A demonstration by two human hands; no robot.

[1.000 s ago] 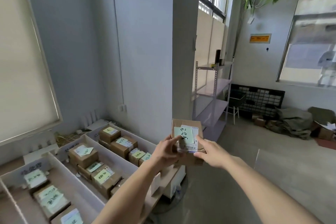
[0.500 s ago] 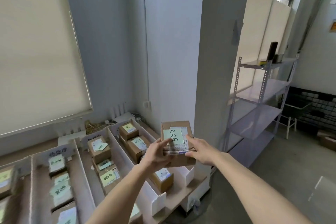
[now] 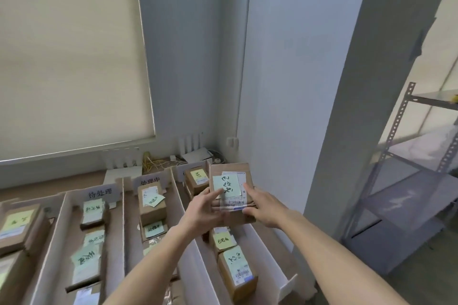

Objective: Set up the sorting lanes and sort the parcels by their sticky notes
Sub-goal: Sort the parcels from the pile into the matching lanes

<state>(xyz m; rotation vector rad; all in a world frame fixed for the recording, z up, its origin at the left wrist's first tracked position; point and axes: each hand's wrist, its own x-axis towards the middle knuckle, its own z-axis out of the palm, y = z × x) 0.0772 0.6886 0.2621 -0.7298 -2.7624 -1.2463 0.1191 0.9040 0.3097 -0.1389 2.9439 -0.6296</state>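
Observation:
A brown cardboard parcel (image 3: 234, 171) with a pale green sticky note (image 3: 226, 186) and a barcode label is held up between both hands, above the rightmost sorting lane (image 3: 266, 242). My left hand (image 3: 200, 210) grips its left side, thumb on the note. My right hand (image 3: 262, 205) grips its right edge. Below lie white-walled lanes (image 3: 116, 238) holding several parcels with green and yellow notes, such as one (image 3: 236, 270) in the right lane and one (image 3: 151, 203) in the middle lane. Lane signs (image 3: 100, 193) carry handwritten characters.
A grey pillar (image 3: 347, 106) stands just right of the lanes. A metal shelf rack (image 3: 406, 176) is at far right. A window blind (image 3: 69, 57) covers the wall behind. Cables and a white router (image 3: 195, 153) sit at the back corner.
The view has swung left and down toward the lanes. Both hands still hold the parcel, which now hangs over the rightmost lane.

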